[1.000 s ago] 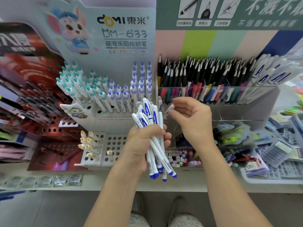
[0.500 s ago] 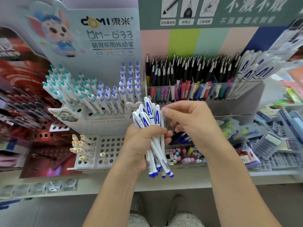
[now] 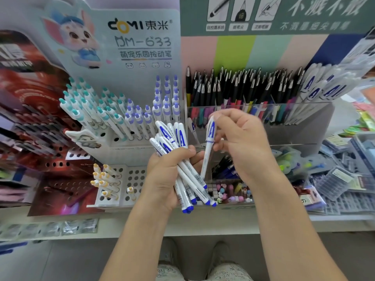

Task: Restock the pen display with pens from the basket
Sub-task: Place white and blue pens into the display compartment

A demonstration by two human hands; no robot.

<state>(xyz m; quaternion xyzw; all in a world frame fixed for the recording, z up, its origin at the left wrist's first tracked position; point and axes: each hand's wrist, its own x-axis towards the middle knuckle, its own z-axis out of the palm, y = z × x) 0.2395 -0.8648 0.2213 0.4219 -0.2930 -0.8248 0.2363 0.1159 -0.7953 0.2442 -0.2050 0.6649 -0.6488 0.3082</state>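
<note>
Two bare hands are working in front of the clear pen display (image 3: 259, 116), which stands on a pale shelf (image 3: 182, 224). The left hand (image 3: 168, 175) is closed around a bundle of white pens (image 3: 182, 169) with blue caps; its fingers (image 3: 194, 159) are wrapped and pressed together around the middle of the bundle, and the caps fan out upward toward the display while the blue tips point down. The right hand (image 3: 241, 142) is just to the right of the bundle and holds a single white pen (image 3: 209, 145), nearly upright, with the blue clip at the top. Thumb and first fingers pinch this pen at its capped end, and its lower end is close to the left hand's fingertips; if they touch, I cannot tell. Inside the display, behind both hands, a row of black pens (image 3: 233, 88) stands with coloured grips below, and at the right end of the display several white pens of the same blue-clip kind (image 3: 316, 92) lean to the right. To the left of the display stands a white peg rack (image 3: 113, 136) with teal-topped and purple-topped pens, under a card with a cartoon animal. Below the display lies a tray of small erasers (image 3: 233, 191). The basket is not in view.
</note>
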